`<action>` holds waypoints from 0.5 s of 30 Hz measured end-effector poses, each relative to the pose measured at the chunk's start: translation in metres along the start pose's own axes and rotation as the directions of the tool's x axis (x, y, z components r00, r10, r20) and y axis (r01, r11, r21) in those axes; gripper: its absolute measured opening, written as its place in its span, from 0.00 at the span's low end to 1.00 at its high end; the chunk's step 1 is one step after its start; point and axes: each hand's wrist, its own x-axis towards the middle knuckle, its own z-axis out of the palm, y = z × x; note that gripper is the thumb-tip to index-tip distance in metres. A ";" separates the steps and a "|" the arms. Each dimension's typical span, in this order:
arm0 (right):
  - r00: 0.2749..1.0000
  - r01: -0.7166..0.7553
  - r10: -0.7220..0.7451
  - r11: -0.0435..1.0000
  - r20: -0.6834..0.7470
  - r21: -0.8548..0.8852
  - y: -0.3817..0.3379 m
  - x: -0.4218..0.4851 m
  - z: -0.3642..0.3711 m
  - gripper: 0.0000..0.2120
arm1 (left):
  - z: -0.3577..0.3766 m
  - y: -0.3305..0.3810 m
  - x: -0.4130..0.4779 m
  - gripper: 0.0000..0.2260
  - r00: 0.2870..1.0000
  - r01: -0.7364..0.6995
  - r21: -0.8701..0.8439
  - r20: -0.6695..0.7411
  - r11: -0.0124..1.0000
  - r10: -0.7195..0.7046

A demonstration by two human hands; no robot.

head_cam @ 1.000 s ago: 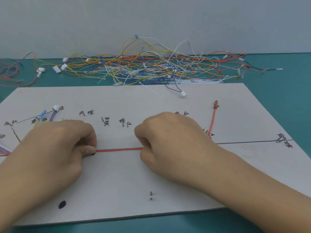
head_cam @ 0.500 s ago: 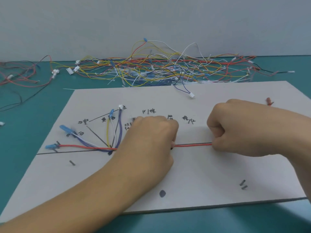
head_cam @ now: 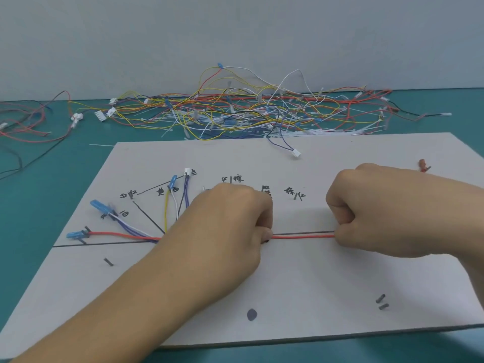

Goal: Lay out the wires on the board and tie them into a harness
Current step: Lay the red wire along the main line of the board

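Nearest me, the board (head_cam: 288, 284) is lying flat on the teal table (head_cam: 39, 192). On its near strip I am logging a dark spot (head_cam: 252, 314), a pair of short pegs (head_cam: 380, 298) to the right and a single peg (head_cam: 108, 261) to the left. Both forearms are reaching in over this strip and hiding parts of it.

Mid-board, the left hand (head_cam: 225, 231) is curled into a fist, thumb and fingers pinching the red wire (head_cam: 303, 236). The right hand (head_cam: 372, 210) is curled likewise, pinching the same wire further right. The stretch between them is lying straight, just beside the drawn black line (head_cam: 303, 232). The left hand is blocking the point where the other leads meet, so I cannot tell whether it is gripping those too.

Left of that fist, leads are fanning out: a red lead running to a blue terminal (head_cam: 76, 234), pale and purple ones to a second blue terminal (head_cam: 100, 206), a yellow lead (head_cam: 166, 213), and purple ones up to a white plug (head_cam: 187, 171).

Further back, a red terminal (head_cam: 422, 165) is showing past the right wrist, and a loose purple lead (head_cam: 282, 142) is trailing onto the board's far edge. Behind it the wire pile (head_cam: 248, 111) is sprawling across the table against a plain grey wall (head_cam: 235, 35).

Versus 0.5 s ago, both fists are sitting at the same places. Versus 1.0 s ago, the view is sitting further left, bringing the fan into sight
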 end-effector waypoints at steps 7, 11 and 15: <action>0.999 0.011 -0.012 1.000 0.047 0.020 -0.003 -0.006 -0.001 0.11 | -0.007 -0.004 -0.010 0.04 0.998 -0.041 -0.010 0.043 0.999 0.041; 0.997 -0.007 0.002 0.998 0.080 0.055 -0.005 -0.006 0.001 0.12 | -0.005 -0.005 -0.012 0.05 0.997 -0.071 0.003 0.029 0.997 0.071; 0.993 -0.034 0.021 0.992 0.112 0.118 -0.004 -0.004 -0.001 0.11 | -0.005 -0.009 -0.011 0.04 0.995 -0.095 -0.015 0.039 0.995 0.096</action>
